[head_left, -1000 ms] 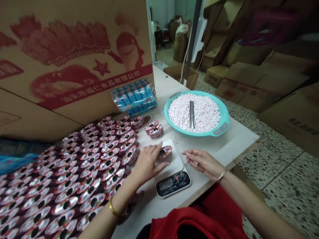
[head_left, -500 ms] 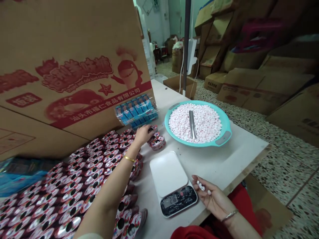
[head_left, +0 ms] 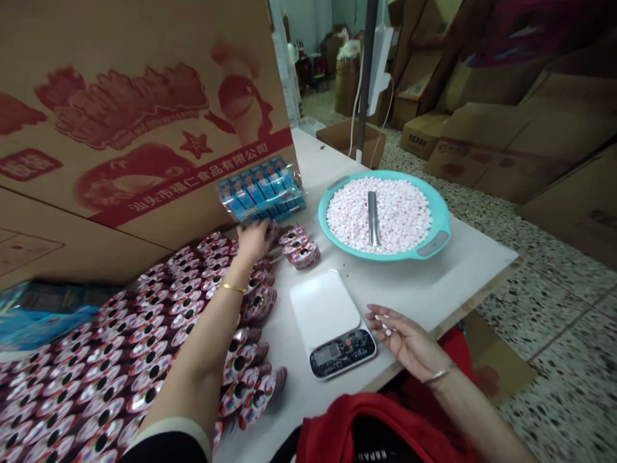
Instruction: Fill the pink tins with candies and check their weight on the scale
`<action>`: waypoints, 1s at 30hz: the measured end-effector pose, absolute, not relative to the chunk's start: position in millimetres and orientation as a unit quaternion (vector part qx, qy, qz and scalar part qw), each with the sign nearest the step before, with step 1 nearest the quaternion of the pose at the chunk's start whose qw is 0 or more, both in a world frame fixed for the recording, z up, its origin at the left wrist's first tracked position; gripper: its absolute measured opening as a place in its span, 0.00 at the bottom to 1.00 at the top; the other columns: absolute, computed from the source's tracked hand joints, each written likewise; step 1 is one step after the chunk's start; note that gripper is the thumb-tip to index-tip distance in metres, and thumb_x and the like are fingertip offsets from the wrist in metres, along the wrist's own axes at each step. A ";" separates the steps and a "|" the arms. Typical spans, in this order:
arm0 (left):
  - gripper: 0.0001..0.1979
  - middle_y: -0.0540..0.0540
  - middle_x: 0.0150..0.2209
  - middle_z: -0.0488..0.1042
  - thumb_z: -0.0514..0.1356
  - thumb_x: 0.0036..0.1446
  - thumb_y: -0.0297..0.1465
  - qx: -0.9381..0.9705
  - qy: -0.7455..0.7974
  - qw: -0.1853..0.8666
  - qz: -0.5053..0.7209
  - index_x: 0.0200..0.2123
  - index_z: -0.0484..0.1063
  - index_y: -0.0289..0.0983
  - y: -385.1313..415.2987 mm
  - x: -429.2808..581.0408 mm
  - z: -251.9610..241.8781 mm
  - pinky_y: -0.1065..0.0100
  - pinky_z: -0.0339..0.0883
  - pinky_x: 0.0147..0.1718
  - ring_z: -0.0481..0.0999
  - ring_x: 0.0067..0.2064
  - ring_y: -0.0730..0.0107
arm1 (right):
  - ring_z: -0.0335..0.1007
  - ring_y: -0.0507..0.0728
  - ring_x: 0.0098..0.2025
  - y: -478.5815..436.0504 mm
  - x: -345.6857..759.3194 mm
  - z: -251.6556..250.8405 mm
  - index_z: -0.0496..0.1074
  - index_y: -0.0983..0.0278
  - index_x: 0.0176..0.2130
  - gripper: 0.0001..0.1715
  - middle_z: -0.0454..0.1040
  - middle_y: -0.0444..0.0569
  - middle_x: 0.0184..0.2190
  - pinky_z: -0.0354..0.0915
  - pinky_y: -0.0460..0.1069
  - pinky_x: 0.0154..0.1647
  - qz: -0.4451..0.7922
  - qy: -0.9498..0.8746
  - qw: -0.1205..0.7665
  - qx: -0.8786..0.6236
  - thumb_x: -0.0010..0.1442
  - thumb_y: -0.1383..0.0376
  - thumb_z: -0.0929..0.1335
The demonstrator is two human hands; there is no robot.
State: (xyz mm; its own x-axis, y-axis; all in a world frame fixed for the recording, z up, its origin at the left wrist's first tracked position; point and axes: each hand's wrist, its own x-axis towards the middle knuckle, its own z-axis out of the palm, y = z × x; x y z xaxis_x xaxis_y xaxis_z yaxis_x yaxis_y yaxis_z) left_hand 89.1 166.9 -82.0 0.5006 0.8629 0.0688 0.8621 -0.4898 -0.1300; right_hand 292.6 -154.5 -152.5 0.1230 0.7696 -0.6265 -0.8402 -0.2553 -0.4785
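My left hand (head_left: 254,240) reaches to the back edge of a dense group of small oval containers (head_left: 186,302) with red-and-white patterned tops and dark round holes. Its fingers are blurred and partly hidden, so whether they grip a container cannot be told. Just right of it, a short row of similar containers (head_left: 304,255) stands apart. My right hand (head_left: 407,341), palm up with fingers curled, holds a few small white candies (head_left: 387,328) beside the kitchen scale (head_left: 325,308). Nothing lies on the scale's white plate; its display is unreadable.
A turquoise basin (head_left: 441,222) full of pale pink-white candies, with a metal scoop (head_left: 373,218) on top, sits on the white table (head_left: 477,251). Blue packs (head_left: 260,193) lean against a large printed carton (head_left: 144,96). A dark pole (head_left: 365,77) rises behind the basin.
My left hand has moved left from the short row of containers to the large group. My right hand stays beside the scale with candies in it. The camera view has tilted down.
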 end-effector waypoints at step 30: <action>0.15 0.49 0.40 0.76 0.56 0.61 0.43 -0.848 -0.467 -0.138 -0.211 0.44 0.72 0.42 -34.2 -11.1 -61.2 0.60 0.69 0.43 0.75 0.42 0.66 | 0.66 0.47 0.25 -155.1 320.3 -116.6 0.76 0.69 0.35 0.19 0.76 0.49 0.27 0.62 0.44 0.26 0.642 -0.223 0.479 -0.556 0.44 0.62 0.78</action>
State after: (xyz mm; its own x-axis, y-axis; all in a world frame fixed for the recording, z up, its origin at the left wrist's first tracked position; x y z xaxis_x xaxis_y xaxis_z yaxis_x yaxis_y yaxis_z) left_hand -11.1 -34.2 -61.2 0.4748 0.8500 0.2281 0.7340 -0.5254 0.4304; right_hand 320.3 -155.1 -116.6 0.0768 0.8621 -0.5008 -0.3673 -0.4425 -0.8181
